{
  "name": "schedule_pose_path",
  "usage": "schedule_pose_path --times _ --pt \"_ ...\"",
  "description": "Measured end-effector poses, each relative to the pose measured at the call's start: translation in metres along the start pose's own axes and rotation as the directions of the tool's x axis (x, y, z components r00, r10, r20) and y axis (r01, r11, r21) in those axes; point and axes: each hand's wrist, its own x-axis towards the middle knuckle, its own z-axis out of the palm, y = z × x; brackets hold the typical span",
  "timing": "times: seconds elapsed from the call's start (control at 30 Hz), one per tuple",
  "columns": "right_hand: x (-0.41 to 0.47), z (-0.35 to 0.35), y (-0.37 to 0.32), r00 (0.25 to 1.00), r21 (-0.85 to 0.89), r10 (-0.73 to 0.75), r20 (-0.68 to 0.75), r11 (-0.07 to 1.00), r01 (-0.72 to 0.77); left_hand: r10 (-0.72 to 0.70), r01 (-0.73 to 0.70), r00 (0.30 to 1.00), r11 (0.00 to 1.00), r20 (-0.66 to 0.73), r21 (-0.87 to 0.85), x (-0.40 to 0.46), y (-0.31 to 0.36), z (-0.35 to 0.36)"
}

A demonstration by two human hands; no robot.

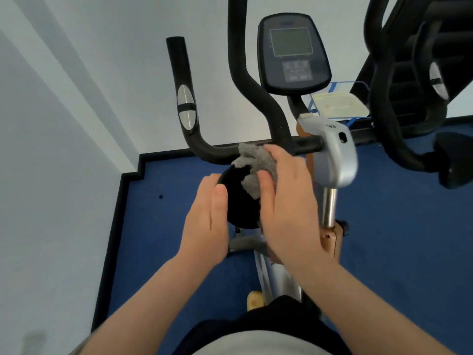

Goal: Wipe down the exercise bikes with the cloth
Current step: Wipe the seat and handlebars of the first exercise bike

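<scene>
Grey cloth on a black-and-silver exercise bike

The crumpled grey fuzzy cloth [252, 165] lies bunched over the black round seat [238, 201], just below the black padded handlebar [225, 149]; the bike's dark console [293, 51] tilts upright above a silver, seemingly metal post [329, 206].

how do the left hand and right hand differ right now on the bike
The left hand is bare and lies with straight fingers against the side of the black seat; the right hand presses the grey cloth onto the seat. The right hand reaches further forward, nearly to the handlebar; the left hand stops short of it. Both touch the seat.
</scene>
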Motion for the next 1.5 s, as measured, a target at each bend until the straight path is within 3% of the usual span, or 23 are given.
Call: schedule_pose_path --times 0.07,0.17,0.27,0.33,0.43,0.57,0.77,0.93,1.13,1.27,1.4,1.5 --pt "-0.022 0.001 0.001 0.995 0.182 0.056 -0.085 0.983 -0.040 -0.006 0.006 1.000 1.000 -0.018 -0.010 -0.001 0.001 0.001" --pt "-0.003 0.005 0.005 0.989 0.055 -0.011 -0.145 0.998 0.020 0.011 -0.011 1.000 1.000 -0.008 -0.002 0.000 0.000 0.002" --pt "0.018 0.010 -0.004 0.990 0.059 -0.015 -0.142 0.998 0.024 0.042 -0.042 0.999 0.999 -0.022 0.005 0.003 -0.001 0.003" --pt "0.003 0.010 0.003 0.981 -0.014 -0.105 -0.164 0.994 0.104 0.026 -0.026 0.999 1.000 -0.028 0.008 0.001 -0.002 0.005" --pt "-0.010 -0.001 0.014 0.937 -0.170 -0.339 -0.079 0.931 0.322 0.010 -0.010 0.999 1.000 -0.038 -0.013 0.000 -0.002 0.005" --pt "0.028 -0.005 0.006 0.957 -0.087 -0.285 0.050 0.954 0.289 0.017 -0.017 0.999 1.000 -0.027 -0.010 0.001 -0.004 0.006" --pt "0.008 -0.011 0.010 0.869 -0.082 -0.492 0.054 0.865 0.495 -0.025 0.026 1.000 0.982 0.008 -0.186 -0.007 -0.005 0.002" --pt "0.010 0.005 -0.007 0.895 -0.073 -0.446 0.008 0.893 0.445 -0.080 0.075 0.997 0.967 -0.012 -0.243 -0.003 -0.005 -0.006" --pt "0.001 -0.004 0.002 0.822 -0.135 -0.569 0.026 0.813 0.566 -0.076 0.068 0.997 0.961 -0.019 -0.270 -0.002 -0.007 -0.004" --pt "-0.011 0.011 -0.002 0.873 -0.133 -0.485 -0.056 0.870 0.475 -0.083 0.069 0.996 0.939 -0.029 -0.337 0.002 -0.003 -0.002" --pt "-0.019 -0.002 0.011 0.792 -0.174 -0.610 0.000 0.780 0.601 -0.097 0.084 0.995 0.951 -0.029 -0.299 0.002 -0.003 -0.003" --pt "0.001 0.004 0.007 0.809 -0.256 -0.583 -0.073 0.795 0.550 -0.088 0.081 0.996 0.955 -0.012 -0.285 0.006 -0.005 -0.004"
